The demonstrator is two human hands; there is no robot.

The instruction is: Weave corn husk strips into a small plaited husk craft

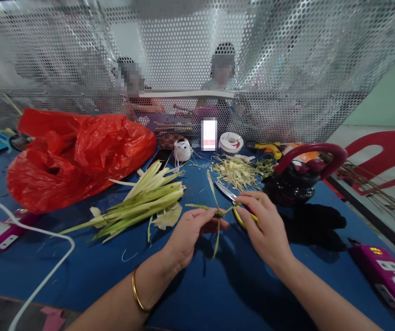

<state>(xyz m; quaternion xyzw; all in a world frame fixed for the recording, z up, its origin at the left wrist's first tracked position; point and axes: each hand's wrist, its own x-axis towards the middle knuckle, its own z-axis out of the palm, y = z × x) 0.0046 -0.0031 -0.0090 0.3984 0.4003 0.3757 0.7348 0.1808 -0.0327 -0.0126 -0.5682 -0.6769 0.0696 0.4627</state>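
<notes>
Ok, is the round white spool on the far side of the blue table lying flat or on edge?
Lying flat: the round white spool has its holed face turned upward, side wall showing below.

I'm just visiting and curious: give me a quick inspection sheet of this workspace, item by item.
Surface: blue tabletop, littered with plant scraps.
Job's things: crossed green strips, yellow-handled scissors, leaf bundle.
Clutter: red plastic bag, ball of white string, white spool.
Grippers: none, bare hands; left hand holds the strips, right hand is at the scissors, its grip partly hidden.
Cables: white cable curving across the table's left side.
Surroundings: perforated metal screen behind, red chair at right.
</notes>
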